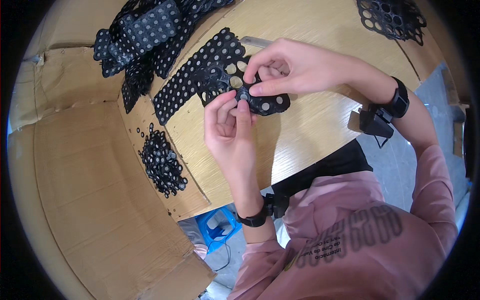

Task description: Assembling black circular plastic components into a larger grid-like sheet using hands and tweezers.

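Both hands hold a black sheet of joined rings [272, 103] above the wooden table. Some of its round holes are open, and others show pale discs. My left hand [232, 120] pinches its near edge between thumb and fingers. From the right, my right hand [287, 72] grips the same sheet with thumb and forefinger, close to the left fingertips. One small ring [243, 95] shows between the two hands; whether it is loose from the sheet I cannot tell. Behind, a long black sheet with pale dots [175, 90] lies flat on the table, partly covered by the held one.
A heap of small black rings [162, 162] lies along the left side. More dotted black sheets [145, 35] are piled at the far left. A black lattice with open holes [392, 20] lies far right. Cardboard [90, 185] walls the left; a metal strip [256, 42] lies behind my hands.
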A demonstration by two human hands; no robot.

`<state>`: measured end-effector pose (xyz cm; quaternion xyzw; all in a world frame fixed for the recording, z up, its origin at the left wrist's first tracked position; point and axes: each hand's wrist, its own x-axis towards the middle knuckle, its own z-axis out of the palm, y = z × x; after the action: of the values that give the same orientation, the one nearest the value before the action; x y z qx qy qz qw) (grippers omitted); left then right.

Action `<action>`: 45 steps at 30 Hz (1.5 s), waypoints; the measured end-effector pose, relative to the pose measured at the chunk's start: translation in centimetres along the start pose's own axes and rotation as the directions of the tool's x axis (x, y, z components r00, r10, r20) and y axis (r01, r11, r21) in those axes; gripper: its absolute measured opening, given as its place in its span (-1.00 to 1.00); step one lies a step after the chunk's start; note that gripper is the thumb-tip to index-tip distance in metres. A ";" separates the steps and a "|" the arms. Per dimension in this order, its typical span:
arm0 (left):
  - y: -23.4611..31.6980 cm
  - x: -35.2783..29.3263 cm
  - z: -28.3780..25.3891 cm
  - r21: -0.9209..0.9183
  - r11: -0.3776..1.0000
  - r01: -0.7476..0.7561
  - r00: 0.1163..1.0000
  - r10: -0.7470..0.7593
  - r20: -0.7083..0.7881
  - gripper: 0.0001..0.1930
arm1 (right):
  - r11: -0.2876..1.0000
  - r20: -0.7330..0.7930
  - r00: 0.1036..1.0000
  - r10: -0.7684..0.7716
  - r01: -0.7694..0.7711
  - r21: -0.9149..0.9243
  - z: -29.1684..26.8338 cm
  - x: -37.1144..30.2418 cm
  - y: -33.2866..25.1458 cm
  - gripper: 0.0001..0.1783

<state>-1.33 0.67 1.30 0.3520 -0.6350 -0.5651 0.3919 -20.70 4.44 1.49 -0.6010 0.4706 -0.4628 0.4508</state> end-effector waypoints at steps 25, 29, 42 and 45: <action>-0.1 -1.1 0.4 0.241 0.970 -0.044 0.999 0.048 -0.013 -0.82 | 0.998 0.131 0.990 -0.046 0.050 -0.032 0.0 -0.3 0.0 -0.87; -0.1 -1.0 -0.4 0.156 0.987 0.048 0.998 -0.054 0.030 -0.83 | 0.995 0.114 0.993 0.008 0.003 -0.101 0.0 -0.4 -0.3 -0.81; -0.4 -1.0 -0.2 0.122 0.988 0.092 0.996 -0.093 0.003 -0.85 | 0.980 0.143 0.990 -0.018 0.046 -0.195 -0.1 -0.6 -1.1 -0.87; -0.9 -0.5 -0.8 0.154 0.986 0.068 0.995 -0.055 -0.088 -0.86 | 0.977 0.141 0.990 0.007 0.024 -0.212 -0.6 -0.7 -1.2 -0.87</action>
<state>-0.40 0.68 0.41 0.4242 -0.6494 -0.5102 0.3715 -21.21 5.26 2.65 -0.6790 0.4818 -0.3681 0.4139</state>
